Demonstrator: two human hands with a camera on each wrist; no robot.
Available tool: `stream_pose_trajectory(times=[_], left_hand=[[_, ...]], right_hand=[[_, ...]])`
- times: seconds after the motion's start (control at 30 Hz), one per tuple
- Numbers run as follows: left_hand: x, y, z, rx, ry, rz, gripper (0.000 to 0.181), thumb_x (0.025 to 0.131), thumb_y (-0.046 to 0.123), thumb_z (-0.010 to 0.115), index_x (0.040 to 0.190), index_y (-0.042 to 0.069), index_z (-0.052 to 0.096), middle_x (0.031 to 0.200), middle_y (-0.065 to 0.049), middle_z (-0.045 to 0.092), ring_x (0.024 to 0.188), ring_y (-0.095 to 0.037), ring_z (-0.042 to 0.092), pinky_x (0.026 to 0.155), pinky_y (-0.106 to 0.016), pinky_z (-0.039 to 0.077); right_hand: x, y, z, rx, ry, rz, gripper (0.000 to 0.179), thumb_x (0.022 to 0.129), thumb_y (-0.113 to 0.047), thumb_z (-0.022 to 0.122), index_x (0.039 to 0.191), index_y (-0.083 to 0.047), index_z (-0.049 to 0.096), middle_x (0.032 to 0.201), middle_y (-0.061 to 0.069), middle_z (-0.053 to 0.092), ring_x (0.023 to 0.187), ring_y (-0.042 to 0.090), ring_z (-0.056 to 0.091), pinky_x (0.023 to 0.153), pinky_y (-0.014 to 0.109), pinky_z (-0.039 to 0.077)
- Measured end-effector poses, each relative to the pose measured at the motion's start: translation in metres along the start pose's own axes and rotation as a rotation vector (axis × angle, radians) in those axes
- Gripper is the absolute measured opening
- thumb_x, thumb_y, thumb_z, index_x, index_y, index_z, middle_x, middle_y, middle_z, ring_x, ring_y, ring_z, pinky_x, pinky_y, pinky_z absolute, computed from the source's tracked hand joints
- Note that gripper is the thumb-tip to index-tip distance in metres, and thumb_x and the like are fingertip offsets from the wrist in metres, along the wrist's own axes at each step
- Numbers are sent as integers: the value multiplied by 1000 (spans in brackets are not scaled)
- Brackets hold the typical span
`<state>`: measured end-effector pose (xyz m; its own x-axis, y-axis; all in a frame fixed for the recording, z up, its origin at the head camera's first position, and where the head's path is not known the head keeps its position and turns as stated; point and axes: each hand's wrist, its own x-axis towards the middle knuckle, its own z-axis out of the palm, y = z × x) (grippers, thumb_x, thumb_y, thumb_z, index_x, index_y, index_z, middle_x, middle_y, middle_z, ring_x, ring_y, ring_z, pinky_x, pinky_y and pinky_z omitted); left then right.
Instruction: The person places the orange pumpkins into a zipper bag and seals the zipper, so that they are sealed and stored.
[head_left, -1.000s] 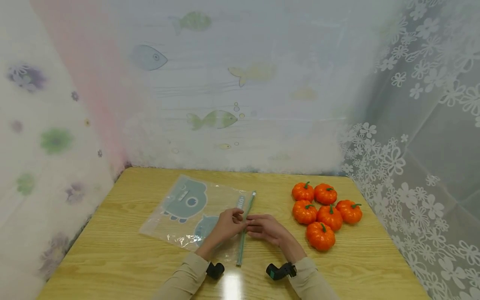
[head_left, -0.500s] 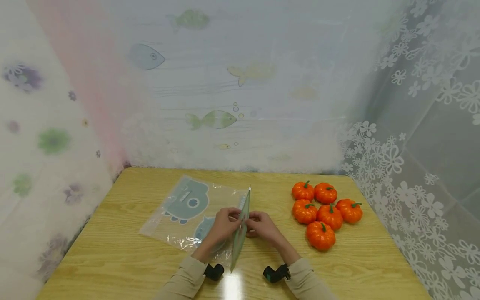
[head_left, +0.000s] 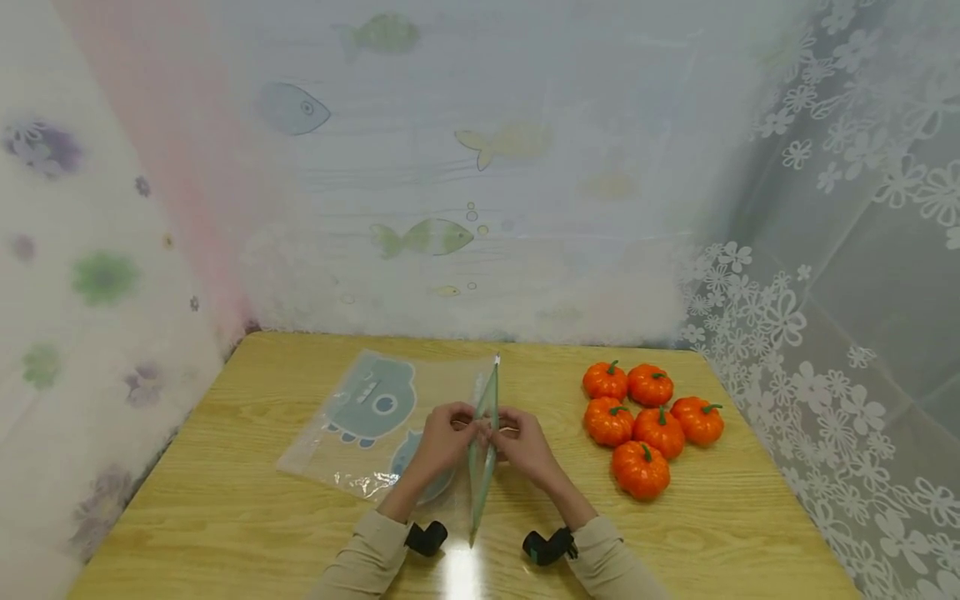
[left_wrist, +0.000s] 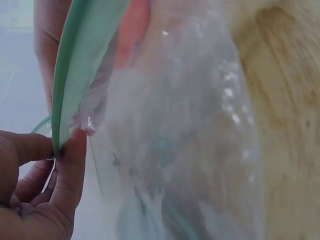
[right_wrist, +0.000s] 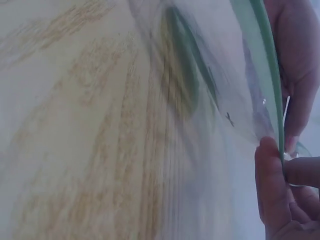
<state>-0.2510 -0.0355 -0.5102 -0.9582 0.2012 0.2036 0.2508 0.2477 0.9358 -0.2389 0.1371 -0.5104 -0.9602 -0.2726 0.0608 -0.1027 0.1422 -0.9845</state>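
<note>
A clear zip bag (head_left: 442,379) with blue cartoon prints lies on the table, its green-edged mouth lifted and parted into a narrow gap. On the left side of that mouth, my left hand (head_left: 444,442) pinches the green rim (left_wrist: 59,95) between thumb and fingers. My right hand (head_left: 528,446) pinches the opposite rim (right_wrist: 274,75) the same way. Both hands meet near the middle of the opening, fingertips close together. In the left wrist view the clear film hangs down from the rim beside the left fingers (left_wrist: 70,170).
Several orange toy pumpkins (head_left: 660,433) with green stems sit grouped on the right of the wooden table (head_left: 247,517). A fish-printed curtain (head_left: 480,275) stands behind the table's far edge. Light glares off the table's front.
The bag's mouth has risen off the table and its two green edges have spread apart. Both hands went from touching the flat zip strip to pinching one rim each.
</note>
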Motion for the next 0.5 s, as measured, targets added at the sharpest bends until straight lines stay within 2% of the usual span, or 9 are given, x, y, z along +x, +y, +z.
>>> stream_pose_trajectory(times=[0.1,0.23,0.33,0.5], left_hand=[[1,4,-3,-5,6,4,10,94,-1,69,100,-8,70,90,-18,72,83,-28,72,72,-31,61],[0,10,-5,-28,6,-24,11,93,2,73,99,-7,70,89,-16,71,77,-22,71,63,-25,58],[0,14,-8,-59,21,-25,12,92,6,76,96,-5,71,90,-16,71,76,-20,71,62,-24,57],[-1,18,-13,-89,44,2,14,92,11,77,96,-2,75,93,-17,73,80,-27,72,65,-25,58]], right_hand=[[0,-2,-1,-19,33,-11,28,103,-8,61,126,7,64,103,24,69,79,19,73,62,34,63],[1,-5,-3,-28,37,-15,29,103,-14,62,125,5,66,102,22,70,76,17,73,61,33,63],[3,-9,-3,-1,17,-26,29,103,-16,64,124,5,67,103,22,69,75,13,73,65,34,63],[4,-14,-6,48,-24,-49,31,101,-6,63,129,9,62,110,25,66,83,13,74,75,41,64]])
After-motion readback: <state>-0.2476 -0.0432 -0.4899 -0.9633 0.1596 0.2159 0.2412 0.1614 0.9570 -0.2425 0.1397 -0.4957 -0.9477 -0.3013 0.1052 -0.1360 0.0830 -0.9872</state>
